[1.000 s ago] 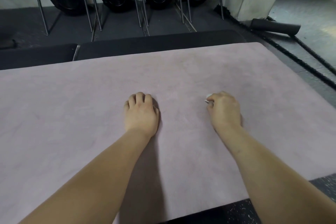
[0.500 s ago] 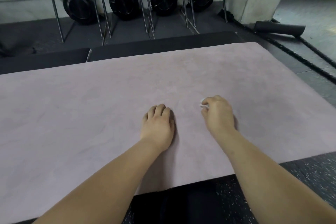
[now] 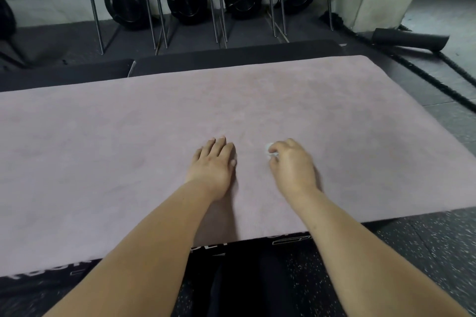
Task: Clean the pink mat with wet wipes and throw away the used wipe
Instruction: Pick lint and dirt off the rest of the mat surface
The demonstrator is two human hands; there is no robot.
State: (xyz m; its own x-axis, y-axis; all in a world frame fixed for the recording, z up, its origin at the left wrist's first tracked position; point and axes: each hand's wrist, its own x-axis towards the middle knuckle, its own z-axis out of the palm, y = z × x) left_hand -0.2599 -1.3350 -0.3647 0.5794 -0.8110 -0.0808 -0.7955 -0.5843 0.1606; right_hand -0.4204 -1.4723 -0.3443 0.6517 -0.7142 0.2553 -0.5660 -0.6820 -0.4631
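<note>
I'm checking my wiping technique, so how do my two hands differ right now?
The left hand lies flat, fingers extended; the right hand is curled. The left hand holds nothing; the right hand grips a small white wipe. Both rest on the pink mat.

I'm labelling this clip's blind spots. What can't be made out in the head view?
- wet wipe: mostly hidden by the right hand's curled fingers; how dirty, unclear.
- pink mat: left end cut off by the frame edge; a patch covered by the left hand.
- white lettering below the mat's near edge: partly hidden by mat and arms, unreadable.
</note>
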